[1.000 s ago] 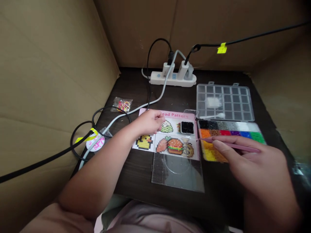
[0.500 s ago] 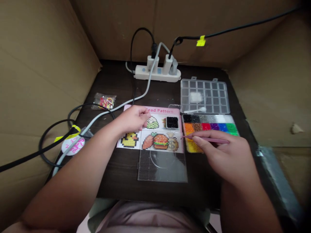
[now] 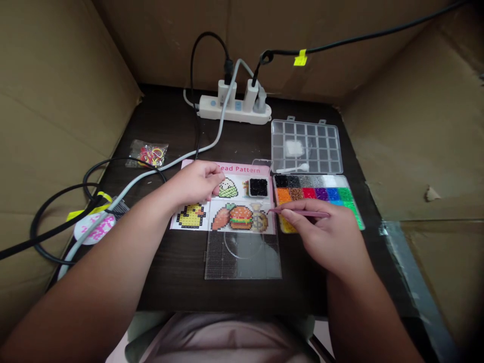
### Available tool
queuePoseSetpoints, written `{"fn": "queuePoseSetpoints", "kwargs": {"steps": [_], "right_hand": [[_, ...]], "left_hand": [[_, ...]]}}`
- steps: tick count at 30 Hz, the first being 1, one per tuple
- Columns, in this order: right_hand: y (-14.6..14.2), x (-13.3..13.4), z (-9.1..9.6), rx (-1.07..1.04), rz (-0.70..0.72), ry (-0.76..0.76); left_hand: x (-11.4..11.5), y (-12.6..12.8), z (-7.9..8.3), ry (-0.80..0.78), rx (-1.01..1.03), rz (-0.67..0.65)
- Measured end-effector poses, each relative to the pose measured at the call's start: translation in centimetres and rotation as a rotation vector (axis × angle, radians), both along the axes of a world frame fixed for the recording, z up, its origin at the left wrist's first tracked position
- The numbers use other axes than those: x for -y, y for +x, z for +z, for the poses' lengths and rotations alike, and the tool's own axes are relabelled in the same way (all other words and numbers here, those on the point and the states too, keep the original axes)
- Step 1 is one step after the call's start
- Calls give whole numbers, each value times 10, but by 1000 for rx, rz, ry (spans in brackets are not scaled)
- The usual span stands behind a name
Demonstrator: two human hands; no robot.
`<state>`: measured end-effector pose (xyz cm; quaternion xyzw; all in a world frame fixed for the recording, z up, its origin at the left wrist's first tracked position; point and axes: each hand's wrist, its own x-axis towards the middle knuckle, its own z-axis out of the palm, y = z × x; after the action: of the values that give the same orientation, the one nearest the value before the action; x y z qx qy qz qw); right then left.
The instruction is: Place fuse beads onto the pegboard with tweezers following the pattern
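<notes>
Pink tweezers (image 3: 300,213) are pinched between the thumb and first fingers of the right hand (image 3: 321,234), whose other fingers curl loosely beneath. Their fine tip reaches left to just beside a printed bag motif on a bead pattern sheet (image 3: 242,214); whether a bead sits in the tip is too small to tell. The left hand (image 3: 194,182) rests on the sheet's upper left, its fingers partly open and holding nothing visible. On the sheet, a small black tray of black beads (image 3: 258,187) stands near the top right corner.

The sheet overlaps a clear square pegboard (image 3: 242,257) on the dark table (image 3: 170,295). To its right lies a multi-colour bead box (image 3: 319,180), sorted by colour, and beyond that a clear compartment box (image 3: 306,146) with a white scoop (image 3: 297,168) against its near edge. Farther off are a white power strip (image 3: 234,112), a plastic bag of coloured rubber bands (image 3: 147,155), and looped black cable (image 3: 56,227), all within cardboard walls (image 3: 56,101).
</notes>
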<state>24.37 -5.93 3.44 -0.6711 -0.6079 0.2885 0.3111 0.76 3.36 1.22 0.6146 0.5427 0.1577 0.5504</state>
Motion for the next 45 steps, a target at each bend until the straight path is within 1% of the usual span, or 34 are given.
{"fn": "queuePoseSetpoints", "kwargs": {"steps": [8, 17, 22, 26, 29, 33, 36, 41, 45], "right_hand": [[0, -1, -2, 4, 6, -8], [-1, -2, -2, -6, 2, -13], [-1, -1, -1, -8, 2, -20], [1, -1, -1, -11, -3, 16], [0, -1, -1, -13, -45, 74], [-5, -2, -4, -113, -120, 165], [-10, -4, -9, -173, -160, 204], [-22, -9, -20, -183, -163, 255], [-29, -12, -26, -172, -140, 244]], "left_hand": [[-1, 0, -2, -1, 4, 2], [0, 1, 2, -6, -3, 8], [0, 1, 1, -2, -14, 4], [0, 1, 0, 1, -8, 6], [-1, 2, 0, -14, -10, 17], [-1, 3, 1, -27, -17, 17], [0, 3, 3, -20, -17, 15], [1, 3, 4, -23, -22, 25], [0, 3, 3, -13, -16, 16]]}}
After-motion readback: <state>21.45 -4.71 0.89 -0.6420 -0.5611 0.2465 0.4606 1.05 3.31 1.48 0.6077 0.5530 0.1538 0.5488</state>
